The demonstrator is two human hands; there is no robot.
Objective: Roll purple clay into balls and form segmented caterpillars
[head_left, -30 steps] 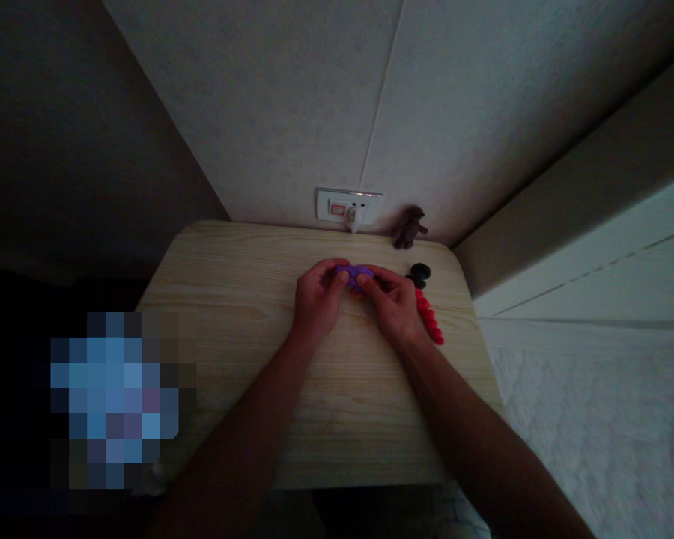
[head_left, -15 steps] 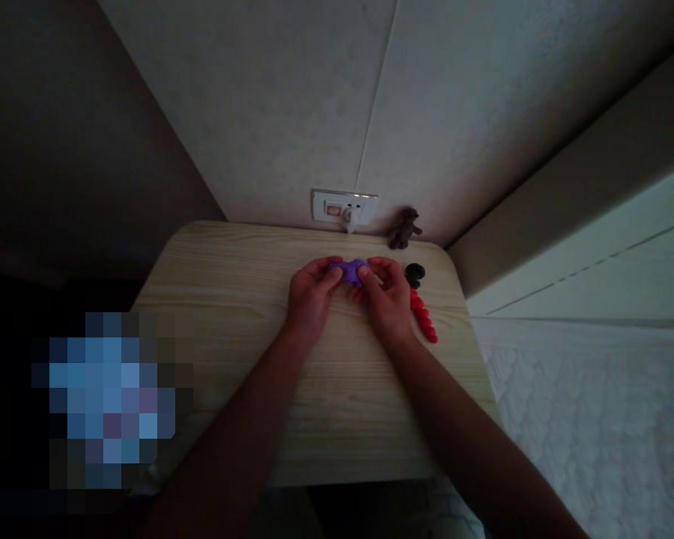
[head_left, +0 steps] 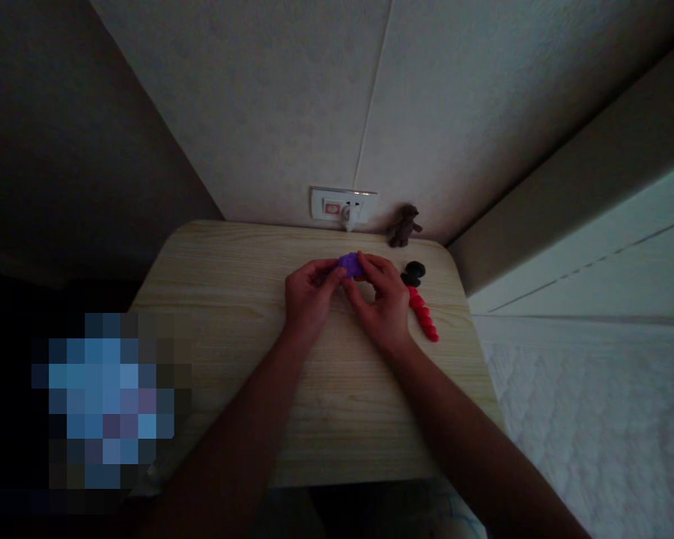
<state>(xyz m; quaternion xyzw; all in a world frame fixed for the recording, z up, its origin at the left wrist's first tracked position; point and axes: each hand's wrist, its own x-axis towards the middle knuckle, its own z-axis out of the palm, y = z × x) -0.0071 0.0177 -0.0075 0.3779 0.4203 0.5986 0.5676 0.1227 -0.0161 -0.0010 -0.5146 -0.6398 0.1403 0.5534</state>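
A small lump of purple modelling clay (head_left: 350,264) is held between both hands over the far half of the wooden table (head_left: 230,299). My left hand (head_left: 310,296) grips its left side, thumb in front and fingers behind. From the right, my right hand (head_left: 383,299) closes on it with thumb and fingertips; the fingers partly cover the lump. Just beyond the right hand lie a black piece with rounded ends (head_left: 413,272) and a red twisted strip (head_left: 424,314), their ends touching or nearly so.
A small dark brown figure (head_left: 405,226) stands at the table's back edge against the wall. Left of it is a wall socket (head_left: 342,206) with a white plug in it. A pale cabinet (head_left: 567,224) and a white quilted surface (head_left: 600,419) lie to the right.
The purple clay has gone from a wider, stretched shape to a more compact lump. My right thumb has moved down and left, and the hands are slightly closer together.
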